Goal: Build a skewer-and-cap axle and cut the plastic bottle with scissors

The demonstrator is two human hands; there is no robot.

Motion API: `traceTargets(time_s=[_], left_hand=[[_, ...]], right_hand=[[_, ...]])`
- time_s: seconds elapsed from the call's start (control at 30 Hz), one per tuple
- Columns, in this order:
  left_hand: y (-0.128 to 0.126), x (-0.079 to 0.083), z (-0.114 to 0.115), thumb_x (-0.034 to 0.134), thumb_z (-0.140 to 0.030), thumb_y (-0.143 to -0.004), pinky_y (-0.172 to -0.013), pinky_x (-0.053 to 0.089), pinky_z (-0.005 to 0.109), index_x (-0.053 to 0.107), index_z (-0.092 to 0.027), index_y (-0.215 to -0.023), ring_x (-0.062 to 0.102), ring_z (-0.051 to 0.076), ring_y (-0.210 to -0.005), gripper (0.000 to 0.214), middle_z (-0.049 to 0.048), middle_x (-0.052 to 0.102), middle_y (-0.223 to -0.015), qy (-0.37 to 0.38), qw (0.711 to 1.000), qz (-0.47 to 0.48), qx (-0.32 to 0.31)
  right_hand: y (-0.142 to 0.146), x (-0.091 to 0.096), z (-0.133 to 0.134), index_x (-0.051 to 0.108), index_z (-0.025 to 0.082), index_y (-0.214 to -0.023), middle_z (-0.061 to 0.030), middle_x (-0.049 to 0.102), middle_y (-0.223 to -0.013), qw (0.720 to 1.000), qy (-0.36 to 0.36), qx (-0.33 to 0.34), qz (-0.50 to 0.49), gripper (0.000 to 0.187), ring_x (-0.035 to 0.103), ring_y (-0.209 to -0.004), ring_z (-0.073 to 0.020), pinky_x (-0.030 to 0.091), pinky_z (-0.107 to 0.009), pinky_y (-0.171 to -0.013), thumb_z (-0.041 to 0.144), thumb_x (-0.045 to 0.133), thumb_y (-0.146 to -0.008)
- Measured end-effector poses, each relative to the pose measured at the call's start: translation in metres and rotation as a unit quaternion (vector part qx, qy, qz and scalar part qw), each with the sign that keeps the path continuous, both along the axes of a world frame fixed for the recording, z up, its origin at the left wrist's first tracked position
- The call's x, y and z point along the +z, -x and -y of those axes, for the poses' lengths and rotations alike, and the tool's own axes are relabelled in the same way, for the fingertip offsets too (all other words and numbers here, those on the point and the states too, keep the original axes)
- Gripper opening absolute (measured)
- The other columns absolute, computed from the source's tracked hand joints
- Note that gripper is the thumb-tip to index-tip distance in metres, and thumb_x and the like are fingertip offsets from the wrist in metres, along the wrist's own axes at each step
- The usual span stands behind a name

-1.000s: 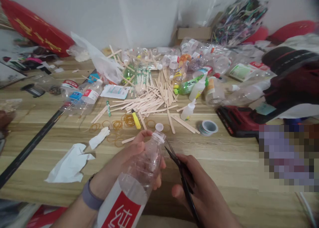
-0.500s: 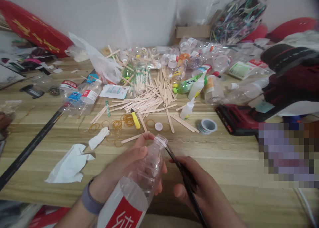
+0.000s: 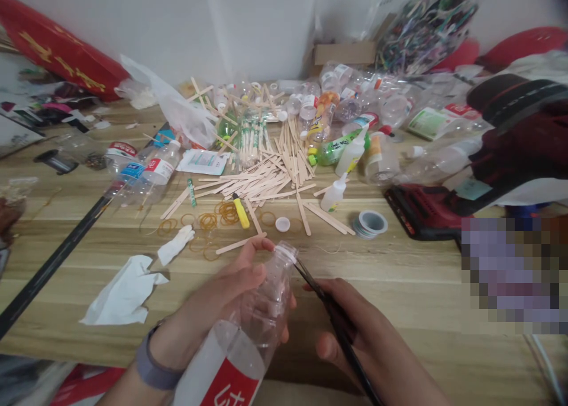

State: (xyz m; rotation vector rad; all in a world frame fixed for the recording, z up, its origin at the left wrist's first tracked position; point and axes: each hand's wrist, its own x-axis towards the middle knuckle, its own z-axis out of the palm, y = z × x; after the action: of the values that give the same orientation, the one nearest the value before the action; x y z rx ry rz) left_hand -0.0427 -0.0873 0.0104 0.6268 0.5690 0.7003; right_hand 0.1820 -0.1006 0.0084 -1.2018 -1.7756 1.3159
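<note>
My left hand (image 3: 242, 284) is wrapped around the upper part of a clear plastic bottle (image 3: 266, 296) with a red and white label. The bottle is tilted, its uncapped neck pointing up and away from me, and a white ring sits around the neck. In my right hand (image 3: 361, 329) is a long black tool (image 3: 337, 323) with a thin, split tip, resembling long-nose pliers. Its tip meets the neck at the white ring. Part of the tool's handle is hidden by my fingers. Beyond the neck lies a small white cap (image 3: 283, 224).
Wooden sticks (image 3: 261, 181), rubber bands (image 3: 226, 212) and a yellow-handled tool (image 3: 241, 212) lie ahead. Small glue bottles (image 3: 333, 196) and a tape roll (image 3: 370, 224) stand right of them. Farther right is a red cordless power tool (image 3: 426, 210). White tissue (image 3: 122, 293) lies left.
The bottle has shifted slightly in my left hand. My right hand has moved a little right and down, with its handles slightly turned; the tool's tip stays at the neck ring.
</note>
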Motion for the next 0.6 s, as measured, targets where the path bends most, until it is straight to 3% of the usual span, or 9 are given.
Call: traceTargets(time_s=[0.23,0.4,0.53,0.6], left_hand=[[-0.001,0.002,0.0,0.061,-0.049,-0.089,-0.058,0.054,0.028,0.024,-0.03,-0.119,0.074,0.023,-0.068,0.051,0.0051,0.071,-0.092,0.021,1.0,-0.01,-0.008],[-0.005,-0.002,0.002,0.057,-0.048,-0.091,-0.055,0.052,0.027,0.024,-0.031,-0.12,0.074,0.024,-0.067,0.047,0.006,0.072,-0.093,0.013,1.0,0.007,0.018],[-0.004,-0.007,0.003,0.052,-0.046,-0.094,-0.053,0.051,0.026,0.025,-0.032,-0.122,0.075,0.025,-0.068,0.042,0.0065,0.071,-0.095,0.011,0.999,0.017,0.025],[-0.004,-0.01,0.004,0.05,-0.045,-0.095,-0.053,0.051,0.026,0.027,-0.032,-0.123,0.075,0.025,-0.069,0.039,0.007,0.071,-0.096,0.007,0.999,0.031,0.026]], right_hand=[[-0.001,-0.011,0.006,0.069,0.021,-0.103,-0.0073,0.071,-0.091,0.998,0.054,0.006,-0.017,0.058,0.067,-0.082,-0.0224,0.054,-0.029,-0.073,0.074,0.056,-0.083],[0.001,-0.024,0.016,0.066,0.022,-0.114,-0.0088,0.071,-0.103,0.994,0.102,0.002,-0.036,0.06,0.065,-0.098,-0.0277,0.052,-0.029,-0.07,0.073,0.054,-0.084],[0.002,-0.025,0.014,0.067,0.023,-0.111,-0.0072,0.069,-0.096,0.99,0.123,-0.001,-0.063,0.059,0.063,-0.088,-0.0249,0.051,-0.029,-0.072,0.074,0.056,-0.083],[0.003,-0.026,0.015,0.068,0.023,-0.108,-0.0051,0.064,-0.084,0.987,0.134,0.002,-0.084,0.06,0.058,-0.073,-0.0199,0.048,-0.027,-0.064,0.075,0.057,-0.081]])
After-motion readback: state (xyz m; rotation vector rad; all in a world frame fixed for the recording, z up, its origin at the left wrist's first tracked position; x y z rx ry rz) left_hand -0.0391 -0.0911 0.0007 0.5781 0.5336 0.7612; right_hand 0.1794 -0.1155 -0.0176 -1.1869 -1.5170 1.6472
